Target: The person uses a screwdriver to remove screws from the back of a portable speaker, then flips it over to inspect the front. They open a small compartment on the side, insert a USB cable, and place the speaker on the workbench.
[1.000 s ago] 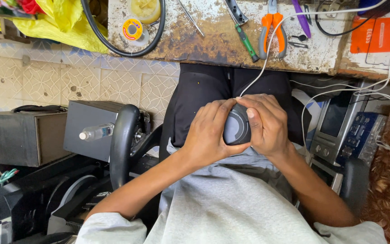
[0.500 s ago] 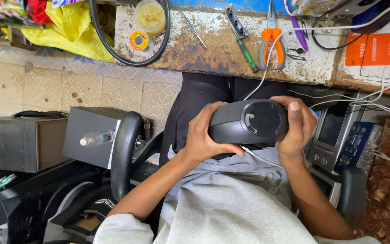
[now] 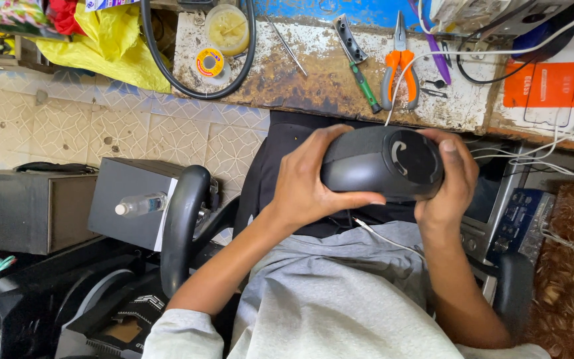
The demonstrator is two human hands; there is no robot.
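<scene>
we hold a dark grey, rounded cylindrical fabric-covered speaker (image 3: 383, 163) in our lap area, just in front of the worn, rust-stained tabletop (image 3: 300, 80). our left hand (image 3: 307, 179) wraps around the speaker's left part, fingers curled over the top and thumb lying along its underside, grasping it firmly. our right hand (image 3: 450, 179) cups the right end, thumb up on the rim beside the round black end cap, so both hands are clamped on the speaker. the end cap faces up toward us and the body lies roughly sideways. a thin white cable (image 3: 386, 239) runs below the speaker across our grey sweatshirt (image 3: 340, 299); whether it plugs into the speaker we cannot tell.

on the tabletop, well apart from our hands, lie orange-handled pliers (image 3: 400, 66), a green-handled screwdriver (image 3: 360, 76), a thin metal rod (image 3: 287, 43), a small yellow-labelled spool of solder (image 3: 209, 63) and a round clear tub of yellowish paste (image 3: 227, 28), with a black rubber loop of cable (image 3: 167, 66) circling the spool and tub. an orange flat box (image 3: 553, 86) sits at the far right of the tabletop.

to our left on the patterned tile floor (image 3: 68, 126) stands a grey metal box (image 3: 127, 199) with a small clear plastic bottle (image 3: 141, 204) lying on it, just beside the black armrest (image 3: 181, 226) of the chair.
</scene>
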